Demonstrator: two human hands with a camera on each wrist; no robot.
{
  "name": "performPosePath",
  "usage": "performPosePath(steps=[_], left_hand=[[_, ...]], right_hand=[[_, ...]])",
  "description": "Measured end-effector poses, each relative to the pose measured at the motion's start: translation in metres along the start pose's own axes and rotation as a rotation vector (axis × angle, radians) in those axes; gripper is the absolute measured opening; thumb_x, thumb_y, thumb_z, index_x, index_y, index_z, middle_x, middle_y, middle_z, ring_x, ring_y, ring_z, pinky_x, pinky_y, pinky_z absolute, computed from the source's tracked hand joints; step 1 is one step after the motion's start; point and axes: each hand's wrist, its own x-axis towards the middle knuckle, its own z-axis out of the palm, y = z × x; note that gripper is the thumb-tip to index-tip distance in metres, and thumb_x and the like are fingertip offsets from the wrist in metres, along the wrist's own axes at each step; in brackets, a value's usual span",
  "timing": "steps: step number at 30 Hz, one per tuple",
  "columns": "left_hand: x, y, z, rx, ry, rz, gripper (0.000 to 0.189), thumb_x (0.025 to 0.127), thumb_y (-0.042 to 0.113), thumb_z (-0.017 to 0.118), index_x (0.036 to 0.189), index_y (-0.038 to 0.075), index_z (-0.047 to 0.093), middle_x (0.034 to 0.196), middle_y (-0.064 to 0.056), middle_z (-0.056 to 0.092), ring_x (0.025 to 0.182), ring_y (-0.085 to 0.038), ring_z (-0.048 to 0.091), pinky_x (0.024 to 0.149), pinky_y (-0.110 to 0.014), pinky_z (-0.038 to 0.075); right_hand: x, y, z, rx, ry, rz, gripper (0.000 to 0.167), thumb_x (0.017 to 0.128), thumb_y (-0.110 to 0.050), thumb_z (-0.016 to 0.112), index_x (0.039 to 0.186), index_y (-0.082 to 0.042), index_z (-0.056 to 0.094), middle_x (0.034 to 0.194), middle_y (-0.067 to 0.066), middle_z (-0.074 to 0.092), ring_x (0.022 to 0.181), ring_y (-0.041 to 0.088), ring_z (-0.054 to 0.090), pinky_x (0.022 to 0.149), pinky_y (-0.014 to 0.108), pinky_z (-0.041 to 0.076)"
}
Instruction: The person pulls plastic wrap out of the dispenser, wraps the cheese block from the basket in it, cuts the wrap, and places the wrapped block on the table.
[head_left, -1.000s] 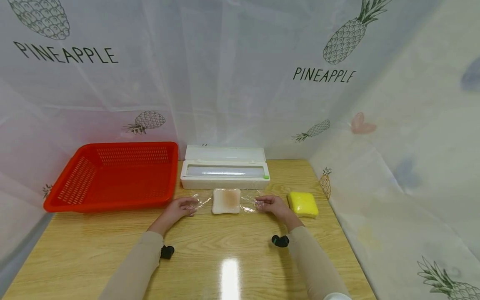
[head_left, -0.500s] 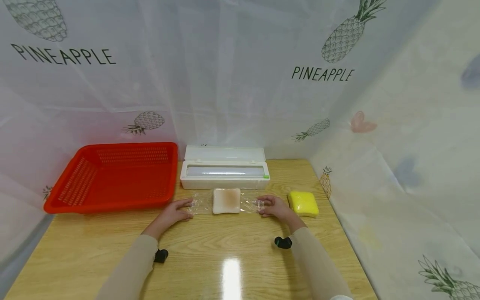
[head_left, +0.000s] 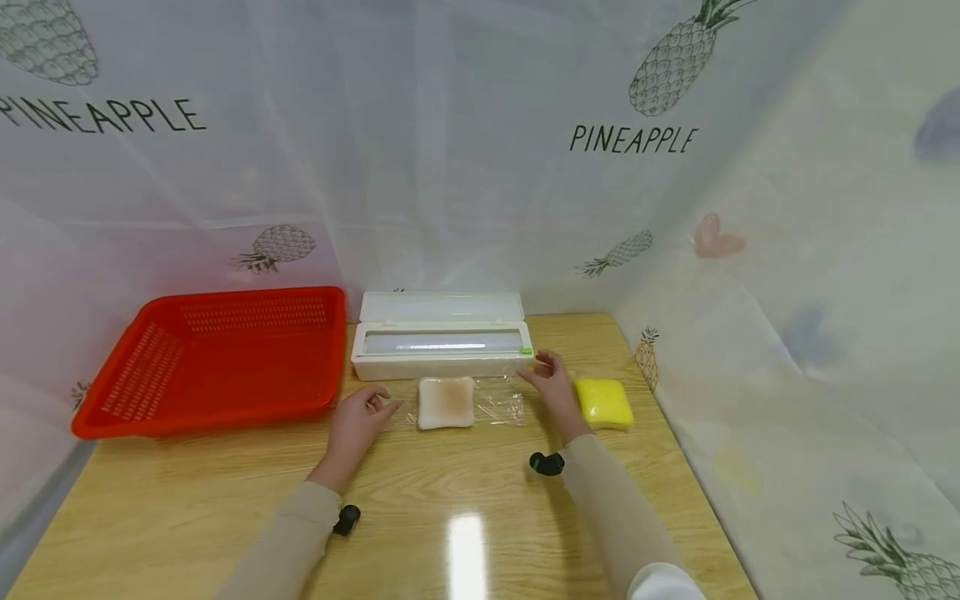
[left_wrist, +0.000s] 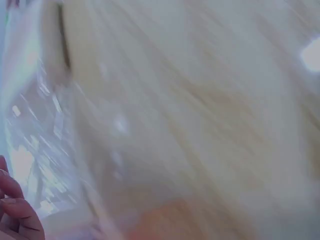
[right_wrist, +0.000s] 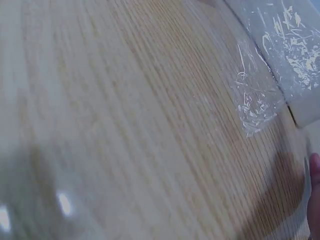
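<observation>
A toast-like bread slice (head_left: 446, 403) lies in the middle of the table, with clear plastic wrap (head_left: 500, 406) stretching out on both sides. At the wrap's left end is my left hand (head_left: 356, 429), its thumb and forefinger close together; whether film is between them is unclear. The left wrist view is blurred, with curled fingers (left_wrist: 17, 210) beside shiny film. My right hand (head_left: 557, 392) reaches to the front right corner of the white wrap dispenser (head_left: 442, 367), thumb and forefinger apart. In the right wrist view, part of that hand (right_wrist: 315, 200) shows at the edge, near crinkled film (right_wrist: 257, 95).
A red plastic basket (head_left: 240, 367) stands at the left back. Behind the bread, the dispenser has its lid (head_left: 441, 307) raised, with a roll inside. To the right of my right hand sits a yellow square item (head_left: 604, 403). A patterned curtain (head_left: 480, 167) backs the wooden table (head_left: 420, 517).
My right hand has left the wrap's right end and moved up toward the dispenser's corner. The left hand has shifted a little closer to the bread, its thumb and forefinger drawing together.
</observation>
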Motion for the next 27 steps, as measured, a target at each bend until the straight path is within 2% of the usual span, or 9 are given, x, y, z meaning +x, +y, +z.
performPosePath(steps=[3, 6, 9, 13, 16, 20, 27], left_hand=[[0.008, 0.023, 0.013, 0.009, -0.023, 0.074, 0.022, 0.084, 0.027, 0.078, 0.094, 0.01, 0.07, 0.075, 0.004, 0.058, 0.067, -0.014, 0.053, 0.06, -0.03, 0.044], [0.02, 0.049, 0.026, 0.039, -0.062, 0.15, 0.022, 0.084, 0.029, 0.078, 0.097, 0.013, 0.07, 0.077, 0.006, 0.058, 0.068, -0.013, 0.052, 0.06, -0.03, 0.045], [0.035, 0.074, 0.04, 0.063, -0.129, 0.216, 0.025, 0.085, 0.03, 0.077, 0.103, 0.013, 0.07, 0.082, 0.006, 0.059, 0.07, -0.013, 0.052, 0.061, -0.032, 0.046], [0.056, 0.1, 0.062, 0.104, -0.242, 0.287, 0.031, 0.087, 0.029, 0.075, 0.112, 0.01, 0.069, 0.092, 0.003, 0.062, 0.081, -0.016, 0.056, 0.069, -0.034, 0.048], [0.07, 0.112, 0.079, 0.16, -0.294, 0.344, 0.032, 0.088, 0.026, 0.074, 0.115, 0.011, 0.068, 0.099, 0.0, 0.065, 0.093, -0.02, 0.059, 0.08, -0.036, 0.049], [0.085, 0.123, 0.101, 0.24, -0.332, 0.414, 0.031, 0.088, 0.023, 0.074, 0.117, 0.013, 0.067, 0.104, -0.002, 0.066, 0.102, -0.023, 0.058, 0.089, -0.038, 0.047], [0.109, 0.145, 0.129, 0.399, -0.392, 0.522, 0.033, 0.087, 0.023, 0.076, 0.118, 0.017, 0.069, 0.106, 0.001, 0.069, 0.1, -0.019, 0.059, 0.093, -0.036, 0.046]], right_hand=[[0.008, 0.002, 0.003, 0.033, -0.033, 0.016, 0.064, 0.087, -0.018, 0.076, 0.137, -0.003, 0.041, 0.135, 0.015, 0.047, 0.123, 0.032, 0.045, 0.104, 0.045, 0.038], [0.013, 0.005, 0.005, 0.044, -0.031, 0.043, 0.06, 0.087, -0.021, 0.076, 0.135, -0.004, 0.045, 0.129, 0.014, 0.051, 0.118, 0.029, 0.048, 0.102, 0.043, 0.039], [0.017, 0.008, 0.007, 0.047, 0.013, 0.056, 0.056, 0.086, -0.021, 0.077, 0.131, -0.002, 0.05, 0.122, 0.014, 0.056, 0.111, 0.027, 0.052, 0.097, 0.04, 0.042], [0.021, 0.016, 0.01, 0.02, 0.087, 0.02, 0.049, 0.084, -0.019, 0.079, 0.122, 0.002, 0.057, 0.11, 0.014, 0.061, 0.099, 0.024, 0.056, 0.085, 0.033, 0.048], [0.024, 0.023, 0.013, 0.006, 0.119, -0.024, 0.046, 0.083, -0.018, 0.08, 0.118, 0.003, 0.059, 0.104, 0.014, 0.064, 0.094, 0.022, 0.058, 0.079, 0.027, 0.05], [0.023, 0.027, 0.017, 0.029, 0.133, -0.067, 0.044, 0.083, -0.015, 0.08, 0.118, 0.002, 0.06, 0.104, 0.015, 0.066, 0.093, 0.023, 0.06, 0.078, 0.026, 0.051], [0.022, 0.029, 0.019, 0.016, 0.125, -0.166, 0.049, 0.085, -0.015, 0.077, 0.128, -0.001, 0.057, 0.106, 0.015, 0.065, 0.094, 0.023, 0.06, 0.08, 0.027, 0.051]])
